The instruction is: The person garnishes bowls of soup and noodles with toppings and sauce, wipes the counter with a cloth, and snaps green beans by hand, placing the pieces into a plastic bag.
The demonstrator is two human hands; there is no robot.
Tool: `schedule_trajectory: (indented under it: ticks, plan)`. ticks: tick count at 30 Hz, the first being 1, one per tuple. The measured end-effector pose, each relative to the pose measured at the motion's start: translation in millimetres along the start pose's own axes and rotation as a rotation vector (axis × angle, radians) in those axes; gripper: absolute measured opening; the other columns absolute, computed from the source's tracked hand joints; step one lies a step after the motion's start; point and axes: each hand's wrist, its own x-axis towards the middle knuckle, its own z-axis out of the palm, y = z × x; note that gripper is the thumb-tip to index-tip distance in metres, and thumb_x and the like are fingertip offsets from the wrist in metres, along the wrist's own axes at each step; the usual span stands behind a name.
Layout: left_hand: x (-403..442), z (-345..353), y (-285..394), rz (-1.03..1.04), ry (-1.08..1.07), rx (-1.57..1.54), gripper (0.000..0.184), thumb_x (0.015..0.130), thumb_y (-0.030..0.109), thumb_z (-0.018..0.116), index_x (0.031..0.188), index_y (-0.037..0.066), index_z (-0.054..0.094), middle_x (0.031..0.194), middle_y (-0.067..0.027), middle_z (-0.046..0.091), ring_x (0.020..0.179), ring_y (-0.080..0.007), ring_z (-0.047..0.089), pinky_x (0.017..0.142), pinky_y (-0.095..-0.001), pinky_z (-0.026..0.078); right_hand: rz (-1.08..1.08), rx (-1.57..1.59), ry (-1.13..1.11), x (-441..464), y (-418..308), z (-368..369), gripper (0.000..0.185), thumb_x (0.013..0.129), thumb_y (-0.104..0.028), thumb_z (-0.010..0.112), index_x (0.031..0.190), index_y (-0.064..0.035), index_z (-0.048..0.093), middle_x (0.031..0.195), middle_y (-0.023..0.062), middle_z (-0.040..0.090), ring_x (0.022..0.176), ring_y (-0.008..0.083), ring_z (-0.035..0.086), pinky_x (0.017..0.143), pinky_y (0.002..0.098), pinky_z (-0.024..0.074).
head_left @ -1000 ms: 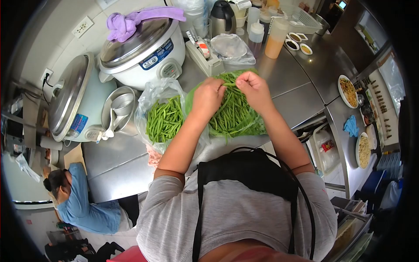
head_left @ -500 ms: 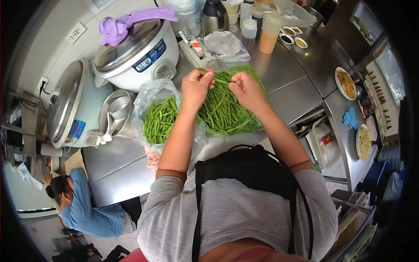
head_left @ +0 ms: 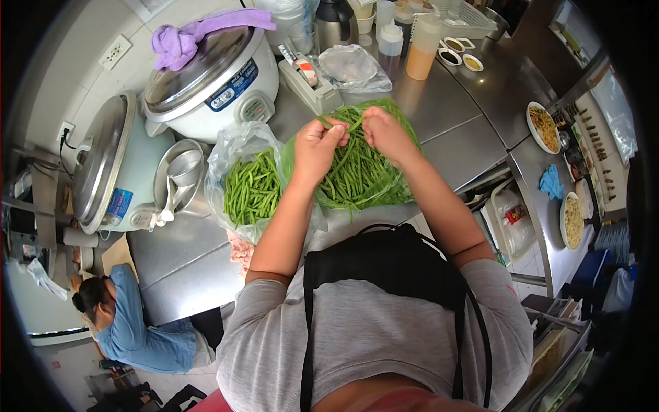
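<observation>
Between my two hands a green bean stretches above a heap of long green beans in a green plastic bag. My left hand pinches one end of it between thumb and fingers. With closed fingers, my right hand grips the other end. Left of my left forearm, a clear plastic bag stands open with shorter bean pieces inside. Both bags rest on the steel counter.
Two large rice cookers stand at the left, beside a metal pot with ladles. Squeeze bottles and small sauce dishes are at the back. Food bowls sit at the right. A person in a blue shirt is lower left.
My left hand has shifted slightly right and down, and my right hand has turned inward. A bean now shows stretched between them.
</observation>
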Motion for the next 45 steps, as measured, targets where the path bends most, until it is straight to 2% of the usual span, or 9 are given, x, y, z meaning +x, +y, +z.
schedule_trajectory:
  ticks: [2, 6, 8, 11, 18, 27, 29, 41, 45]
  plan:
    - [-0.4, -3.9, -6.9, -0.114, 0.066, -0.103, 0.01, 0.083, 0.008, 0.047, 0.079, 0.0, 0.052, 0.078, -0.007, 0.056, 0.065, -0.0117, 0.054, 0.06, -0.024, 0.046, 0.185, 0.494, -0.122, -4.8, -19.9, -3.6, 0.011, 0.076, -0.009, 0.038, 0.073, -0.004, 0.046, 0.062, -0.0009, 0.044, 0.053, 0.0087, 0.044, 0.05, 0.0225, 0.0374]
    - [1.9, -25.8, -25.4, -0.212, 0.082, -0.014, 0.015, 0.085, 0.013, 0.044, 0.078, 0.002, 0.051, 0.075, -0.0054, 0.055, 0.062, -0.0116, 0.052, 0.057, -0.0247, 0.043, -0.064, -0.289, 0.009, -1.1, -16.8, -9.8, 0.008, 0.075, -0.012, 0.046, 0.076, -0.0063, 0.051, 0.064, 0.0034, 0.048, 0.059, 0.0171, 0.05, 0.053, 0.0299, 0.0397]
    - [-1.5, -26.4, -24.9, -0.14, 0.03, 0.43, 0.014, 0.083, 0.012, 0.045, 0.078, 0.002, 0.052, 0.07, -0.0037, 0.054, 0.06, -0.0118, 0.051, 0.054, -0.0257, 0.04, -0.23, -0.891, -0.04, -11.5, -18.8, -10.2, 0.01, 0.072, -0.014, 0.051, 0.079, -0.0083, 0.056, 0.069, 0.0075, 0.052, 0.068, 0.0238, 0.054, 0.059, 0.036, 0.0415]
    - [-5.6, -22.5, -22.6, -0.11, -0.052, 0.797, 0.015, 0.079, 0.015, 0.05, 0.079, 0.001, 0.054, 0.066, -0.0079, 0.055, 0.06, -0.0189, 0.053, 0.055, -0.03, 0.04, -0.52, -1.039, -0.058, -13.6, -3.4, 0.4, 0.01, 0.068, -0.014, 0.053, 0.077, -0.0115, 0.056, 0.075, 0.0067, 0.051, 0.072, 0.0247, 0.054, 0.062, 0.0385, 0.0414]
    - [-16.3, -18.7, -23.7, -0.095, -0.26, 1.15, 0.022, 0.07, 0.022, 0.059, 0.081, 0.004, 0.058, 0.069, -0.0174, 0.057, 0.069, -0.0337, 0.055, 0.062, -0.0394, 0.043, -0.54, -1.055, -0.123, -4.6, 4.1, 0.2, 0.008, 0.071, -0.011, 0.05, 0.077, -0.0099, 0.056, 0.076, 0.0068, 0.052, 0.072, 0.0239, 0.053, 0.061, 0.0354, 0.041]
    - [2.6, -11.0, 2.6, 0.273, -0.012, 0.755, 0.014, 0.078, 0.013, 0.053, 0.082, 0.0, 0.056, 0.058, -0.0101, 0.05, 0.052, -0.0142, 0.045, 0.052, -0.0288, 0.038, 0.096, 0.439, -0.157, -9.4, -31.4, 0.5, 0.012, 0.083, -0.017, 0.045, 0.084, -0.0056, 0.049, 0.064, -0.0015, 0.044, 0.058, 0.0068, 0.043, 0.054, 0.0202, 0.0358]
    - [5.1, -12.2, 7.3, 0.13, -0.021, 0.582, 0.013, 0.081, 0.014, 0.05, 0.082, 0.002, 0.057, 0.056, -0.0019, 0.047, 0.049, -0.007, 0.04, 0.046, -0.0223, 0.033, 0.162, 0.678, -0.204, -10.2, -28.0, -4.1, 0.013, 0.084, -0.017, 0.044, 0.086, -0.0044, 0.048, 0.065, -0.0025, 0.044, 0.058, 0.0057, 0.042, 0.054, 0.0189, 0.0349]
    - [10.0, -28.6, 12.9, -0.189, 0.162, -0.071, 0.015, 0.086, 0.019, 0.044, 0.084, 0.006, 0.049, 0.059, 0.0031, 0.04, 0.047, -0.0047, 0.035, 0.04, -0.0169, 0.027, -0.112, -0.206, 0.233, -3.3, -11.9, -36.6, 0.017, 0.079, -0.018, 0.049, 0.082, -0.0016, 0.053, 0.065, 0.003, 0.052, 0.06, 0.0099, 0.049, 0.056, 0.0237, 0.0397]
    - [15.6, -38.3, 15.2, -0.168, 0.204, -0.35, 0.014, 0.087, 0.02, 0.042, 0.084, 0.006, 0.045, 0.062, 0.0012, 0.039, 0.05, -0.0067, 0.036, 0.04, -0.0178, 0.028, -0.163, -0.264, 0.145, -5.5, -17.8, -37.3, 0.014, 0.077, -0.015, 0.051, 0.079, -0.0017, 0.054, 0.065, 0.0041, 0.053, 0.06, 0.0101, 0.049, 0.057, 0.0247, 0.0407]
